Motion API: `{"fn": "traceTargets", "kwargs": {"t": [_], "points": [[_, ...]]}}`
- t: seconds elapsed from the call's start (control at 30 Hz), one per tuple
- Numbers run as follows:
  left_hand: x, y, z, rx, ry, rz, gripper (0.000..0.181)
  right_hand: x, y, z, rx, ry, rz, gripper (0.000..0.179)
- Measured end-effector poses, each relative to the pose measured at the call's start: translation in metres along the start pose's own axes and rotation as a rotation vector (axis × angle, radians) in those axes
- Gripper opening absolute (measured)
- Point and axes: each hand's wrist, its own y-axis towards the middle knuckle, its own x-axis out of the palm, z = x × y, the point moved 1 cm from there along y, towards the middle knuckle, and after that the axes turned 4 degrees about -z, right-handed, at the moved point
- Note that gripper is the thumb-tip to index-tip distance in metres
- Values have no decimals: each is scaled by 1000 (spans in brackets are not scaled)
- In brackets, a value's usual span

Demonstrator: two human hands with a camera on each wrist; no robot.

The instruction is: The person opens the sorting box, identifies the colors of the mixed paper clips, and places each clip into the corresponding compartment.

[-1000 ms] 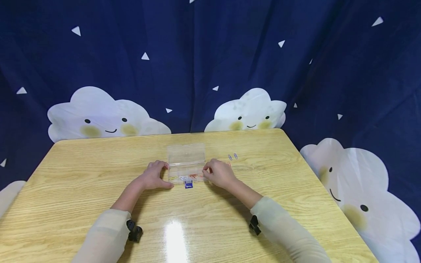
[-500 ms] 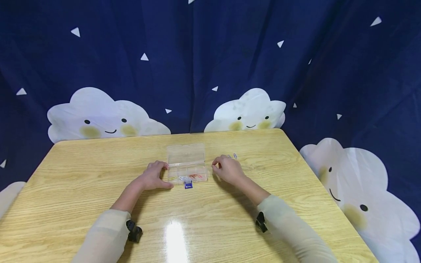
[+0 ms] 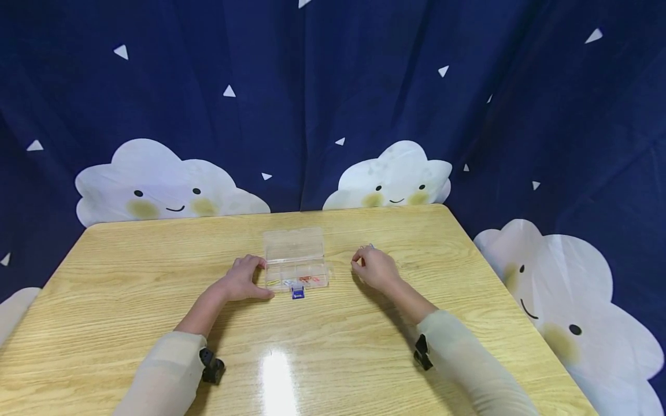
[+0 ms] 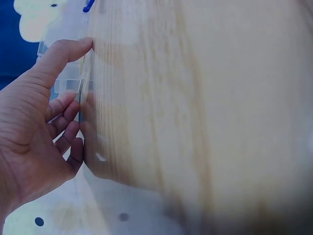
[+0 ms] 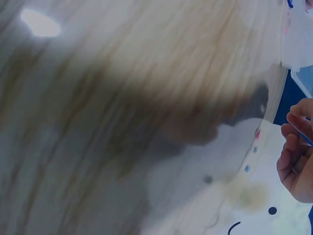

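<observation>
A clear plastic compartment box (image 3: 295, 270) lies with its lid (image 3: 293, 244) raised at the back and a blue-labelled latch (image 3: 298, 293) at the front. Yellow, white, red and pink paper clips (image 3: 304, 279) lie in separate compartments. My left hand (image 3: 242, 279) holds the box's left end, thumb at the front corner, fingers at the side. To the right of the box, my right hand (image 3: 378, 269) is over the table with fingers loosely bent, nothing visible in them. Two blue paper clips (image 5: 248, 168) and a red one (image 5: 257, 133) lie on the table near it.
The wooden table (image 3: 156, 254) reaches back to a dark blue curtain (image 3: 354, 69) printed with clouds. Light glares off the tabletop near its front. Both sleeves carry a black wrist camera (image 3: 212, 366).
My right hand has moved rightward from the box's right end toward the loose paper clips and now partly covers them. My left hand stays at the box.
</observation>
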Motion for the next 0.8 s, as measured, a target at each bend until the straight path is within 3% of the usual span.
{"fn": "traceTargets", "kwargs": {"t": [0.43, 0.8], "points": [[-2, 0, 1, -11, 7, -3, 69, 5, -3, 30, 86, -6, 4, 15], [0, 0, 1, 0, 2, -5, 70, 10, -2, 30, 98, -6, -7, 17]]}}
